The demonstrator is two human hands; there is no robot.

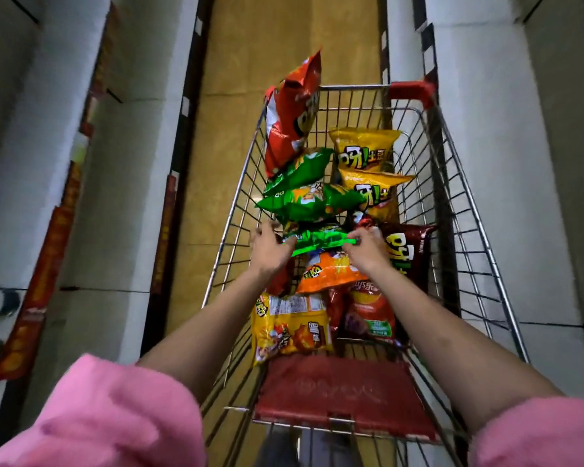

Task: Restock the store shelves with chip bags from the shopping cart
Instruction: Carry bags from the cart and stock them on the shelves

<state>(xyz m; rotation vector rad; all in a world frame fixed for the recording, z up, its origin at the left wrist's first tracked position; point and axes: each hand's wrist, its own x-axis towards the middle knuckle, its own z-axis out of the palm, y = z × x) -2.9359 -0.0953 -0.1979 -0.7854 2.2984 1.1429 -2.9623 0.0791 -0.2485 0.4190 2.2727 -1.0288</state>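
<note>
From my seat I see both forearms stretched forward and down into the shopping cart, pink sleeves pushed back near the elbows. The left hand sits at the left edge of a bright green chip bag, its fingers loosely spread and curling toward the bag; whether it already grips the bag I cannot tell, since motion blur smears the fingertips. The right hand has its fingers drawn together, pinching the right end of that same green bag along its crimped seam. The bag lies flat across the middle of the cart, between the two hands, on top of an orange bag.

Further into the cart lie two more green bags, two yellow bags to their right, and a tall red-orange bag leaning upright against the left wire wall. A dark red bag lies by the right wall just beside the right wrist. Nearer to me are a yellow bag and a red bag, in front of the cart's red seat flap. White shelf units flank the tan floor on both sides.
</note>
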